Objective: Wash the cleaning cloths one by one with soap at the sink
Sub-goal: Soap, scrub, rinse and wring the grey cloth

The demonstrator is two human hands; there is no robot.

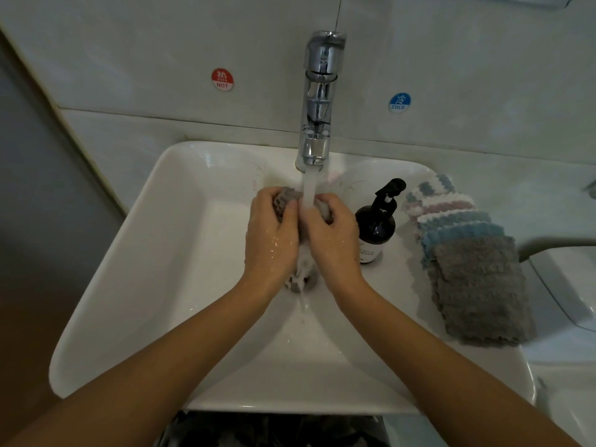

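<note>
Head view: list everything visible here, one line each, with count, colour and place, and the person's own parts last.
sink: one, white, centre of view.
tap: one, chrome, behind the basin, water running.
held cloth: one, grey, bunched under the stream.
soap bottle: one, dark with black pump, on the sink's right rim.
stacked cloths: several overlapping, grey on top, then blue, pink and white, right of the bottle.
hot sticker: one, red, wall left of the tap.
cold sticker: one, blue, wall right of the tap.
left hand: grips the held cloth.
right hand: grips the held cloth.
</note>
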